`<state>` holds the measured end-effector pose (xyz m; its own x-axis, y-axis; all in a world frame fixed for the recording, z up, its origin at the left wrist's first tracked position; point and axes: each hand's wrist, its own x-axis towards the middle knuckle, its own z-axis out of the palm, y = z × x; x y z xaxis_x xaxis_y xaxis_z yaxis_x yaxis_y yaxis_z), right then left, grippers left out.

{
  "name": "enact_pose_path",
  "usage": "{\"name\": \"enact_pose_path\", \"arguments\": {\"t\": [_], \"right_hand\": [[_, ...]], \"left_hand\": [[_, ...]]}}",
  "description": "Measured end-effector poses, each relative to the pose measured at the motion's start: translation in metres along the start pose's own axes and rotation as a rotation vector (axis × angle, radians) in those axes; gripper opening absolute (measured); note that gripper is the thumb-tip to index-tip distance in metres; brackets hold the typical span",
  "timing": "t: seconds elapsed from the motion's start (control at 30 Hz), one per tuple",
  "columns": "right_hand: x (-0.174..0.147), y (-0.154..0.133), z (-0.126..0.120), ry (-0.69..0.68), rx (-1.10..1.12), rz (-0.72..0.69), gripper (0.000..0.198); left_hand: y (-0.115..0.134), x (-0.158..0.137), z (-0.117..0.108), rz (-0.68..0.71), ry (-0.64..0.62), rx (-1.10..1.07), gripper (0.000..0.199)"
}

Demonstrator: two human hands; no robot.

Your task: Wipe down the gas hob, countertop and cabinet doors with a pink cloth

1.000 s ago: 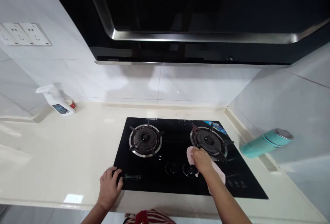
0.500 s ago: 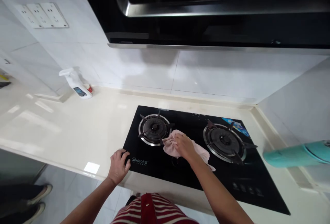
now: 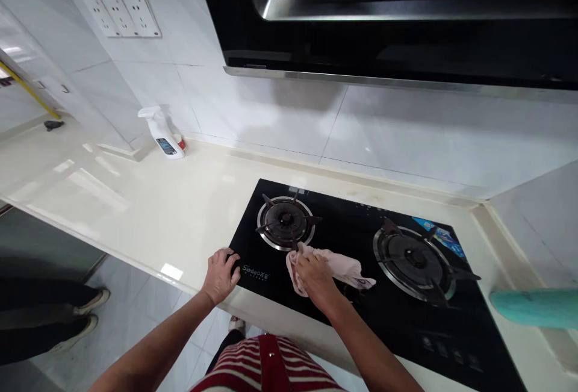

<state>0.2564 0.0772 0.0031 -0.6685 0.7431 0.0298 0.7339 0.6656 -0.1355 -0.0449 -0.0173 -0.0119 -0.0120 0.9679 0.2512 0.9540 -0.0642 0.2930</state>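
Note:
My right hand is closed on a pale pink cloth, pressing it against the black glass gas stove just in front of the left burner. Part of the cloth trails to the right toward the right burner. At the stove's front left corner, my left hand rests on the counter edge with fingers apart, its fingertips touching the glass near the brand lettering. It holds nothing.
A white spray bottle stands against the wall at the back left of the cream counter. A teal cylinder is at the right. The black range hood overhangs the stove. Another person's feet show at lower left.
My right hand has moved the cloth slightly left and toward me on the stove, and the cloth's folds have shifted. My left hand keeps its place at the corner. The view has turned left.

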Motion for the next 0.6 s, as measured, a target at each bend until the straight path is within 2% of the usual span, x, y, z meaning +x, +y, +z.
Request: {"name": "enact_pose_path", "arguments": {"t": [0.1,0.2,0.3,0.43,0.6], "right_hand": [[-0.001,-0.011,0.005,-0.018,0.001,-0.031,0.019],[-0.006,-0.033,0.008,-0.005,0.016,-0.059,0.013],[-0.012,-0.06,0.012,0.031,0.035,-0.077,0.018],[-0.011,-0.086,0.021,0.112,0.047,-0.019,0.018],[0.013,-0.117,0.035,0.241,0.075,0.104,0.02]], "left_hand": [[0.0,0.0,0.0,-0.003,-0.007,-0.024,0.027],[0.0,-0.001,0.001,-0.011,-0.012,-0.051,0.028],[-0.001,-0.003,0.003,-0.018,-0.012,-0.089,0.029],[-0.005,-0.006,0.004,-0.025,0.003,-0.161,0.028],[-0.014,-0.01,0.008,-0.046,0.085,-0.307,0.031]]}}
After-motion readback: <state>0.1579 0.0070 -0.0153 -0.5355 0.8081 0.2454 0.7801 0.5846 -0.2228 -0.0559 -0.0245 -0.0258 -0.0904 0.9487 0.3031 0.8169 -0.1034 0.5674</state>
